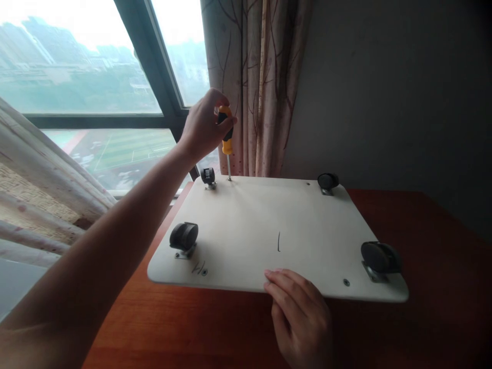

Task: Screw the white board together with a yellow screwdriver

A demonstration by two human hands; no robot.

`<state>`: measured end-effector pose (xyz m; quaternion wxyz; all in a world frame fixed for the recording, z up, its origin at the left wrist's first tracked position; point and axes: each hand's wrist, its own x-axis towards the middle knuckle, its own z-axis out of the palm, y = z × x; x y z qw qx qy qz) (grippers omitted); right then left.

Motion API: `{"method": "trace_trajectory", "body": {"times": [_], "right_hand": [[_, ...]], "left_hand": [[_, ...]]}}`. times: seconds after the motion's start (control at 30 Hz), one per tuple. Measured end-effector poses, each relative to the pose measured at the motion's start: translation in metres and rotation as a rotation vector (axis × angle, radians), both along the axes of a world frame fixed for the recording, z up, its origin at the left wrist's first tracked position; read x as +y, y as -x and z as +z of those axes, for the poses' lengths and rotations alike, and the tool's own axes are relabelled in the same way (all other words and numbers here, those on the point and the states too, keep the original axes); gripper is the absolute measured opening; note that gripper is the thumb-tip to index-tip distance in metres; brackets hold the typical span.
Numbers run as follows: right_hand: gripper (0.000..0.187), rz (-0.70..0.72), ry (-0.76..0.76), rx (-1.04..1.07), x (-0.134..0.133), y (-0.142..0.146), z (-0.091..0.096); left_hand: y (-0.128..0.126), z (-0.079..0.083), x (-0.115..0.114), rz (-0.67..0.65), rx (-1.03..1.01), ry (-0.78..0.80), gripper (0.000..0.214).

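A white board [269,225] lies flat on a reddish-brown table [434,246], with a black caster wheel near each corner, such as the near-left caster [184,237]. My left hand [205,125] is closed round the handle of a yellow and black screwdriver [226,138]. The tool stands upright with its tip on the board's far left edge, beside the far-left caster [208,176]. My right hand [300,318] rests on the board's near edge, fingers together and curled over it.
A patterned curtain [253,82] hangs behind the board, with a window [88,77] to the left and a grey wall to the right. Small screw heads show near the board's edges, and a short pen mark [279,241] sits mid-board.
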<state>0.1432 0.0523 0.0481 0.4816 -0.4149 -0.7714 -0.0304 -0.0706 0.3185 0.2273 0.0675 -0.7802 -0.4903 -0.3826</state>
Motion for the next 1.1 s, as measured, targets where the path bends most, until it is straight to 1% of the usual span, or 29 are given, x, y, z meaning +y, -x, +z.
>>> {"method": "trace_trajectory", "body": {"times": [0.07, 0.2, 0.33, 0.53, 0.7, 0.83, 0.97, 1.07, 1.1], "right_hand": [[0.033, -0.002, -0.004, 0.002, 0.0, 0.0, 0.0], [0.033, 0.003, -0.011, -0.008, -0.001, 0.0, 0.001], [0.035, 0.004, 0.001, -0.009, -0.001, 0.0, 0.0], [0.034, -0.001, 0.0, 0.004, -0.001, 0.0, 0.002], [0.032, 0.0, -0.018, 0.01, 0.0, 0.0, 0.005], [0.033, -0.007, -0.039, 0.005, 0.001, 0.001, 0.007], [0.035, 0.006, -0.049, 0.001, 0.002, 0.001, 0.008], [0.034, 0.012, -0.053, 0.016, 0.002, 0.001, 0.008], [0.034, 0.011, -0.053, 0.019, 0.002, 0.001, 0.008]], "left_hand": [[0.001, -0.001, 0.0, 0.003, -0.035, 0.004, 0.039], [0.002, 0.002, 0.001, 0.01, -0.097, 0.018, 0.037], [0.0, 0.005, 0.001, 0.021, -0.081, 0.052, 0.037], [0.001, 0.008, -0.001, 0.033, -0.066, 0.003, 0.029], [0.004, 0.013, 0.002, 0.032, -0.021, -0.015, 0.024], [0.007, 0.007, 0.004, 0.035, -0.019, -0.014, 0.027], [0.009, 0.001, 0.001, 0.014, -0.038, -0.005, 0.03], [0.011, 0.0, 0.0, 0.048, -0.059, -0.03, 0.029], [0.011, 0.001, 0.001, 0.038, -0.055, -0.027, 0.028]]}}
